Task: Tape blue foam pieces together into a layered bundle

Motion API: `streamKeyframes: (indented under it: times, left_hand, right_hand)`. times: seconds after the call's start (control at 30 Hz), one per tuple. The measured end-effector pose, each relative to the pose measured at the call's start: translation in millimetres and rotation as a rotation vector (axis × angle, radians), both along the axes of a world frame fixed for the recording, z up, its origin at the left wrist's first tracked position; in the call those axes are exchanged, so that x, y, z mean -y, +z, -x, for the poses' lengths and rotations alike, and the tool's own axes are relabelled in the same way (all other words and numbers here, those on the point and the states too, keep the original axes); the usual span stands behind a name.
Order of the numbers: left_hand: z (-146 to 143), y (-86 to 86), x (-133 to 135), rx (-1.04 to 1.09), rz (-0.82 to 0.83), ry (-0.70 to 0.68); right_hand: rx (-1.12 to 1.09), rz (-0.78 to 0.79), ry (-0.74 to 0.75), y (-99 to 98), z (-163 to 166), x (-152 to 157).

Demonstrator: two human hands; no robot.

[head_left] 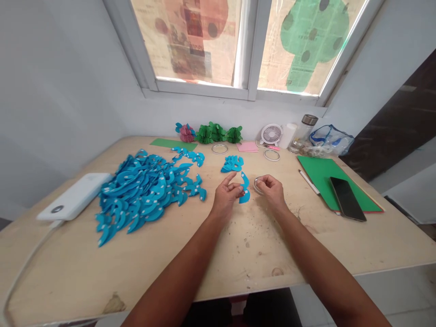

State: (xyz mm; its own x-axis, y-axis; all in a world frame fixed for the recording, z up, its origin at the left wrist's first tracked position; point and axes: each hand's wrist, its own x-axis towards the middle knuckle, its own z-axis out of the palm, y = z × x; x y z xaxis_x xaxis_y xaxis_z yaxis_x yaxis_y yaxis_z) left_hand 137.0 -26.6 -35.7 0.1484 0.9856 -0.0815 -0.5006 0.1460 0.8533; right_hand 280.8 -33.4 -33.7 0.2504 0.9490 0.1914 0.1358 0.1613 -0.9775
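Between the fingers of my left hand (pixel 227 193) is a curved blue paper cutout (pixel 245 194), held upright just above the table. My right hand (pixel 272 190), a short way to the right, grips a roll of tape (pixel 256 186) by its rim. Beyond my left hand lies a small stack of blue paper cutouts (pixel 233 163). Far to the left spreads a large heap of similar blue cutouts (pixel 143 186), many with small white squares on them.
A white power bank (pixel 73 196) with a cable sits at left. Tape rolls (pixel 220 149), green paper flowers (pixel 217 131), a small fan (pixel 271 134) and a bottle (pixel 302 134) line the back. At right, a phone (pixel 346 198) rests on green paper (pixel 320 170) beside a pen (pixel 309 182).
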Motion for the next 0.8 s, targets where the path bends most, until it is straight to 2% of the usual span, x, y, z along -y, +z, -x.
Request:
streamKeyframes:
  times: [0.17,0.27,0.37,0.63,0.8]
  left_hand:
    - [2.5,-1.1,-4.1,-0.06,-0.036,0.251]
    - [2.3,0.0,-3.4,-0.122,-0.084,0.317]
    - [1.6,1.5,-2.4,-0.141,-0.096,0.346]
    - [-3.4,3.2,1.9,-0.029,-0.01,0.269]
    - [-5.1,0.8,5.2,-0.074,0.043,0.108]
  right_hand:
    - [0.011,-0.016,0.153,4.7,4.1,5.4]
    - [0.068,0.014,0.274,5.9,9.3,8.2]
    - [0.131,0.026,0.32,5.0,13.7,9.3]
    - [0.218,0.035,0.177,-7.7,13.1,4.1]
    - [0.194,0.015,0.071,-12.0,5.9,0.7]
